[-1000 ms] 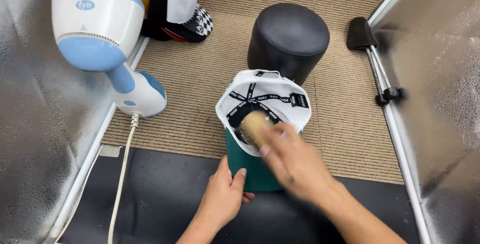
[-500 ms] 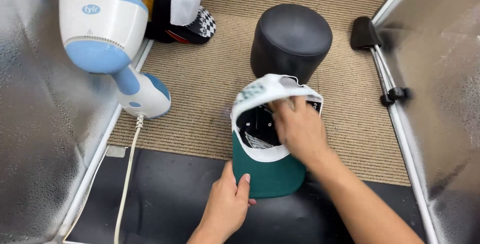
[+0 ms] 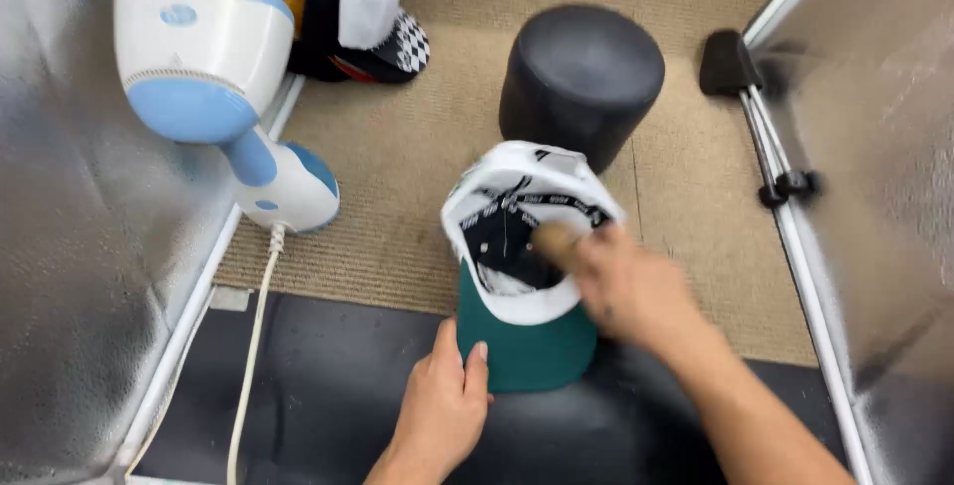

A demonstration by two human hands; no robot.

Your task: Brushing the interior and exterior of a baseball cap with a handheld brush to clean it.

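Bright, even light falls from above, and the silvery panels (image 3: pixel 70 276) on both sides throw it back in a soft, grainy sheen. Shadows are short and faint; the black round stand (image 3: pixel 581 73) drops only a small one. The right hand (image 3: pixel 626 281) is smeared with motion blur, while the left hand (image 3: pixel 442 401) stays sharp. The white steamer (image 3: pixel 204 58) shows mild glare, and straight rails bow slightly toward the edges.

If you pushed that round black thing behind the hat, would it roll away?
Probably not: the black cylinder stands on its flat end on the woven mat, so it would likely slide or tip first. Its padded-looking skin may grip the mat. On its side, it could roll.
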